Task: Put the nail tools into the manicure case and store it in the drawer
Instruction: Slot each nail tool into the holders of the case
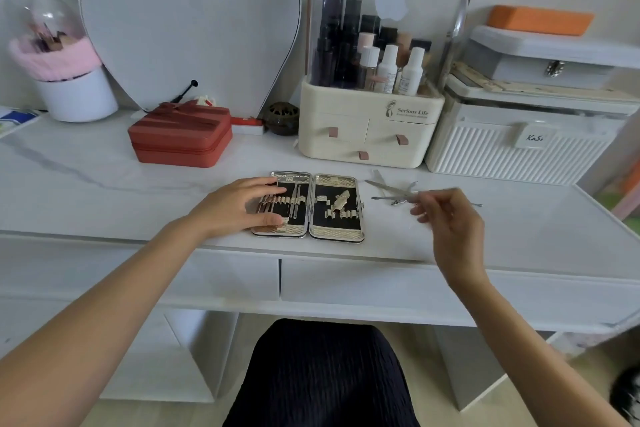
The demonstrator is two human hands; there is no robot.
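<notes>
The manicure case lies open and flat near the desk's front edge, gold-rimmed with black lining. Several metal tools sit in the loops of its left half, and a clipper sits in the right half. My left hand rests on the left half with straight fingers, touching the tools there. To the right of the case lie a few loose nail tools on the desk. My right hand hovers just above and beside them, pinching a thin metal tool that is blurred by motion. Two shut drawers sit under the desktop.
A red zip case stands behind the left hand. A cream cosmetics organiser with small drawers and a white ribbed box stand behind the manicure case. A mirror and a brush holder with pink trim are at the back left.
</notes>
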